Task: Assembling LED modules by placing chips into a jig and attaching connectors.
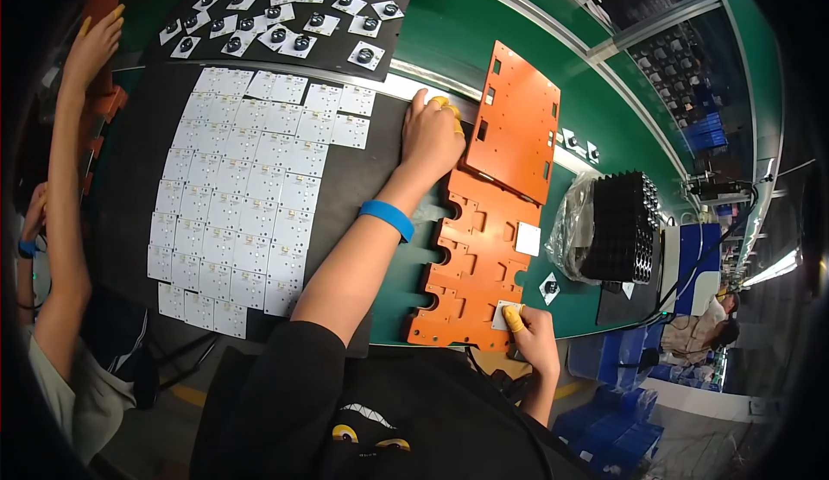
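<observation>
My left hand [433,135], with yellow finger covers and a blue wristband, is closed at the left edge of an orange plate with slots [516,122]. The plate sits tilted over the far end of an orange tray [471,260] with recesses and notched edges. At the tray's near right corner, my right hand [534,338] has its yellow-covered thumb on a small white circuit board [501,315]; its other fingers are curled and partly hidden. Another white board [528,239] lies farther up the tray's right side.
Rows of white circuit boards [237,195] cover the black mat on the left. Boards with black lens parts [276,35] lie behind them. A stack of black trays [620,228] stands right, beside clear plastic wrap [574,230]. A co-worker's hand [93,47] is at far left.
</observation>
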The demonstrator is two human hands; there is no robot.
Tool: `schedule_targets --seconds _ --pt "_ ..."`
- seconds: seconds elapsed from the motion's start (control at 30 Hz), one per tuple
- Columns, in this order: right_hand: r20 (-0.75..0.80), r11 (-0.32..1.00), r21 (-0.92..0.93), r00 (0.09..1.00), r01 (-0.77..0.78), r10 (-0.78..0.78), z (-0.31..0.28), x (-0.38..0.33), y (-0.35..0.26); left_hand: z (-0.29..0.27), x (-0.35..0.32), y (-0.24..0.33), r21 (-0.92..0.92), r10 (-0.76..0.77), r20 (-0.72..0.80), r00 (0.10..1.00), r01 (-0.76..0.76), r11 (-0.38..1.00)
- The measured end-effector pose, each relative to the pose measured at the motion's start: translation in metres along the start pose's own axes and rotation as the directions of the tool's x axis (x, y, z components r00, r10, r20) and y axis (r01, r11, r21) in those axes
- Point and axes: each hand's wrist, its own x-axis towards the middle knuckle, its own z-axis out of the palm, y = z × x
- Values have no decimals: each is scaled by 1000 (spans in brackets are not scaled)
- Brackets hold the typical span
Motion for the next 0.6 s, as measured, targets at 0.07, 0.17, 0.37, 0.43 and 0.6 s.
schedule_targets --seconds 0.07,0.17,0.37,0.43,0.6 --pt "-1 1000 -25 1000 13 -13 -1 0 -1 -1 -2 -2 -28 7 -15 1000 -8 1000" --pt "-39 998 38 998 59 -58 -8 -3 2 -3 -3 -10 -41 3 8 1000 -3 999" --pt "-299 927 256 935 273 -193 -41 2 -23 -10 -5 13 -82 -45 8 999 46 996" --pt "-243 895 266 923 358 -297 -41 18 -50 -10 -5 11 -88 -47 8 999 48 995" --pt "-63 822 335 881 461 -469 2 97 -135 -9 -5 -2 -76 -46 0 999 46 996"
